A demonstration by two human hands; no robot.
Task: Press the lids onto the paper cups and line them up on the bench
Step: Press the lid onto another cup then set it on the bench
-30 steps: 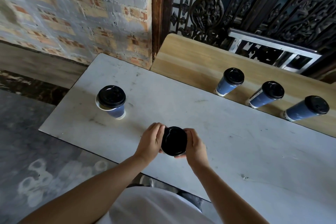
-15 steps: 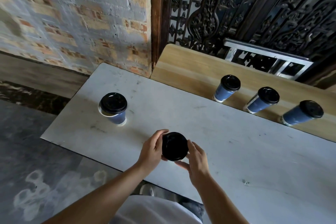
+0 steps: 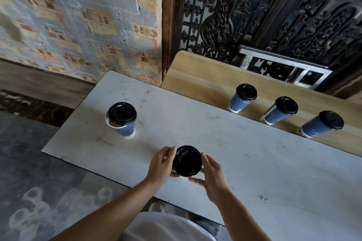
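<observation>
A black lid (image 3: 187,161) sits on a cup near the front edge of the white table (image 3: 254,162); the cup body is hidden beneath it. My left hand (image 3: 161,163) grips the lid's left rim. My right hand (image 3: 212,174) holds its right side, fingers curled under the rim. A blue paper cup (image 3: 123,120) stands at the table's left with a black lid lying loose and off-centre on it. Three lidded blue cups (image 3: 242,98) (image 3: 280,110) (image 3: 322,124) stand in a row on the wooden bench (image 3: 205,76).
A brick wall rises behind the table at left, and ornate black ironwork with a metal frame (image 3: 284,64) stands behind the bench. The table's front edge drops to a grey floor (image 3: 29,182).
Both hands have stayed at the lid; the right hand's fingers have slid lower around the rim. The camera has tilted, so the scene sits lower in view.
</observation>
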